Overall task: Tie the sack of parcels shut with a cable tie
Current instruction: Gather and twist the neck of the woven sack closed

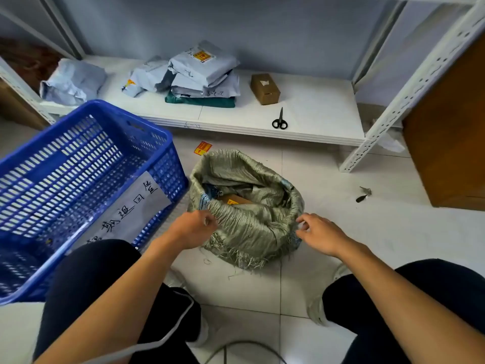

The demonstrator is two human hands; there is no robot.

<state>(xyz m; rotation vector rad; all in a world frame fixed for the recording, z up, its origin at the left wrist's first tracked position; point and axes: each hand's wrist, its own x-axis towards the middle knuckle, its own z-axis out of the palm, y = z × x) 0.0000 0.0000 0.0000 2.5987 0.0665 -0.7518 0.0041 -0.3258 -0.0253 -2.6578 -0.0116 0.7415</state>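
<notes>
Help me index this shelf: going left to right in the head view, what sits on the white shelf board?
crumpled pale grey plastic mailer bag → stack of grey plastic mailer parcels → small brown cardboard box

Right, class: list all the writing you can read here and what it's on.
Apparently "剪组回筐", handwritten: white paper label on blue plastic basket.
Orange floor sticker: too blurred.
Orange sticker and pen marks on grey plastic mailer bags: too blurred.
Pen mark on white shelf edge: illegible.

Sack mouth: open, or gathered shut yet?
Open. The sack rim is rolled down and spread wide, a brown parcel shows inside, no tie circles it. Left hand and right hand touch its near rim.
</notes>
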